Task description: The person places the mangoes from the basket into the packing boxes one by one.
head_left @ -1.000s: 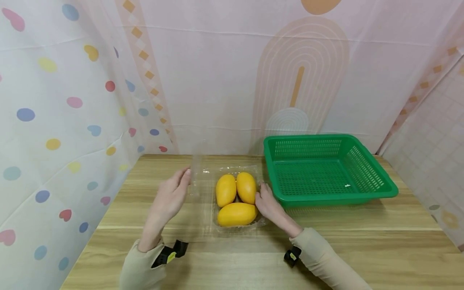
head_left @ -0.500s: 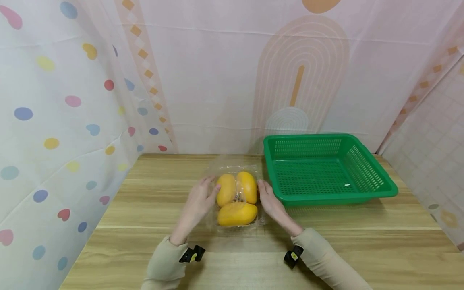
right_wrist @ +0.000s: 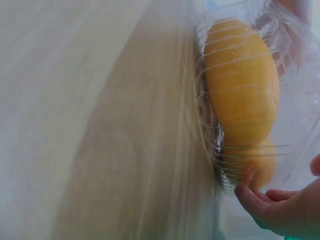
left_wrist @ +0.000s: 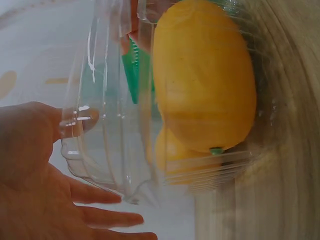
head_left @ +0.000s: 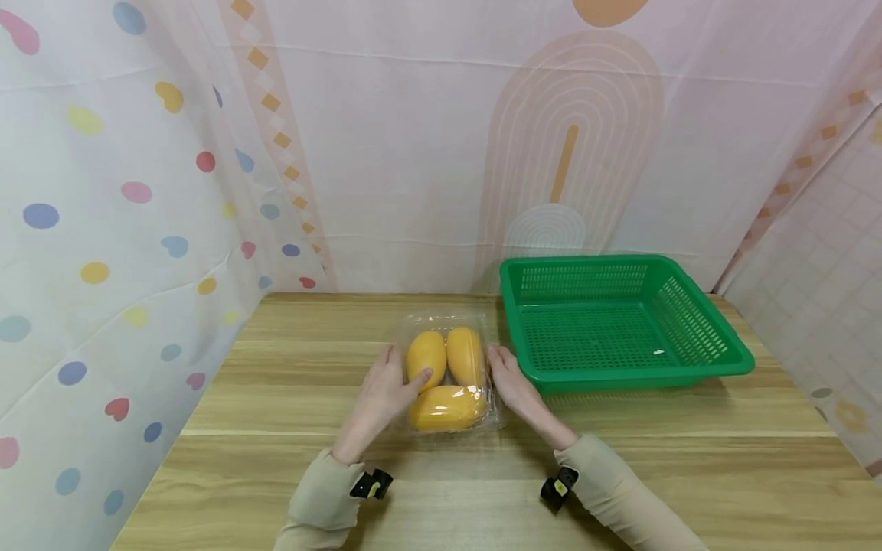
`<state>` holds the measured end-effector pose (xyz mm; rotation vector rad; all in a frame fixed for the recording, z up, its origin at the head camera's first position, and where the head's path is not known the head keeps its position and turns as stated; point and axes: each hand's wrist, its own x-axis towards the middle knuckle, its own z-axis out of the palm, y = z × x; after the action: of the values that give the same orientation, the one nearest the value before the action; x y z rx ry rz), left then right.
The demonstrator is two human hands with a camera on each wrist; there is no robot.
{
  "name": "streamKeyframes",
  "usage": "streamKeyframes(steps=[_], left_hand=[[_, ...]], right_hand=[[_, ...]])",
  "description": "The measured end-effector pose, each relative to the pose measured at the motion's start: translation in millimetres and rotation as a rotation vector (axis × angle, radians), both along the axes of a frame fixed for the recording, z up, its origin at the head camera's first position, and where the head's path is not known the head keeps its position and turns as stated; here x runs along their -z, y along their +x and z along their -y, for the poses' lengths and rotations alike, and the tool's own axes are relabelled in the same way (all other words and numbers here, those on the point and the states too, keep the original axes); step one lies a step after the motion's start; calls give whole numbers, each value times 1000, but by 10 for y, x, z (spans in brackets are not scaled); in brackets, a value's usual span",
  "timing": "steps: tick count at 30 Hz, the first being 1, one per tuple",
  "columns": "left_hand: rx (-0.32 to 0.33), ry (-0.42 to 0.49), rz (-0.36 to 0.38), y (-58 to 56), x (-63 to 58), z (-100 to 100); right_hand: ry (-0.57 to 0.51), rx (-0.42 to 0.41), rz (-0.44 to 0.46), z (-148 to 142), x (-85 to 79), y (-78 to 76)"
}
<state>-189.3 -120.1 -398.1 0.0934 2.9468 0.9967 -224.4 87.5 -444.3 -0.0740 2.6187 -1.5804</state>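
Three yellow mangoes lie in a clear plastic clamshell box (head_left: 488, 419) on the wooden table: a left one (head_left: 426, 358), a right one (head_left: 465, 356) and a front one (head_left: 448, 407) lying crosswise. The lid (left_wrist: 112, 150) is folded over the fruit. In the left wrist view a gap shows between lid and base on the near side. My left hand (head_left: 383, 394) is at the box's left side, thumb on the lid, other fingers stretched out beside it. My right hand (head_left: 513, 386) touches the right side; in the right wrist view its fingertips (right_wrist: 243, 192) are at the base's edge.
A green plastic basket (head_left: 613, 376) with slotted walls stands right of the box, close behind my right hand. A small white scrap (head_left: 658, 352) lies inside it. A patterned cloth (head_left: 413, 153) hangs behind the table's back edge.
My left hand has swung the raised lid from the left over onto the mangoes and has moved right with it. My right hand has stayed at the box's right side.
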Motion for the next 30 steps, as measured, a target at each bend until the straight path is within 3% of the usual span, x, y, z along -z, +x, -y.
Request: streamKeyframes(steps=[8, 11, 14, 19, 21, 23, 27, 30], left_hand=[[-49, 19, 88, -13, 40, 20], [-56, 36, 151, -12, 46, 32], [-61, 40, 188, -14, 54, 38], [-62, 15, 172, -17, 62, 40], [-57, 5, 160, -18, 70, 45], [-54, 1, 150, -15, 71, 48], [-52, -5, 150, -15, 68, 60], [-46, -6, 153, -26, 65, 77]], right_hand=[[37, 16, -75, 78, -8, -16], [-19, 34, -66, 96, 9, -79], [-110, 48, -104, 92, 133, -237], [-200, 70, -232, 3, 905, -856], [-201, 82, -235, 0, 1053, -985], [-199, 88, -205, 32, 887, -910], [-119, 117, -129, 157, 271, -534], [-64, 116, -131, 195, 75, -392]])
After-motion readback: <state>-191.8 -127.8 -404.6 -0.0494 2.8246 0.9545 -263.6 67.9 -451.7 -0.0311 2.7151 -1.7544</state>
